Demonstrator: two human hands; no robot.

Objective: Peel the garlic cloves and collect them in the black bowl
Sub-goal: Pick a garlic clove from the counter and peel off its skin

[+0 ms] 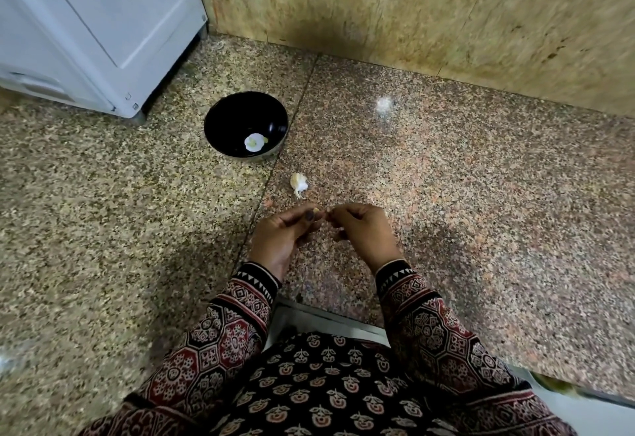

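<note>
Clove in work: I see one garlic clove (315, 210) held off the counter (446, 195) between both hands, nearer to me than the black bowl (240, 112) and slightly to its right.
Left hand: the left hand (281, 233) has its fingers (311, 215) curled narrow around the clove. I judge this hand is the anchor, holding the clove steady.
Right hand: the right hand (360, 229) meets the clove from the other side, with its fingers (335, 214) bunched tight on the clove's tip. I read that as pinching skin to pull it away. The contact itself is too small for me to see clearly.
Black bowl: it stands upright on the counter, well apart from the hands, and close enough for a short reach with each finished clove.
Inside the bowl: a pale piece (255, 142) lies at the bottom. I take it for a peeled clove, though glare washes it out.
Waiting garlic: an unpeeled garlic piece (298, 184) with papery skin lies on the counter between the bowl and the hands, probably parked there as the next one to pick up.
Beyond the bowl: a white appliance (86, 23) stands to its far left and a stone wall (412, 6) rises behind it.
Stage: early, I judge, with one piece collected, one mid-peel and one waiting.
Risk: a slick clove could pop out of so narrow a pinch.
</note>
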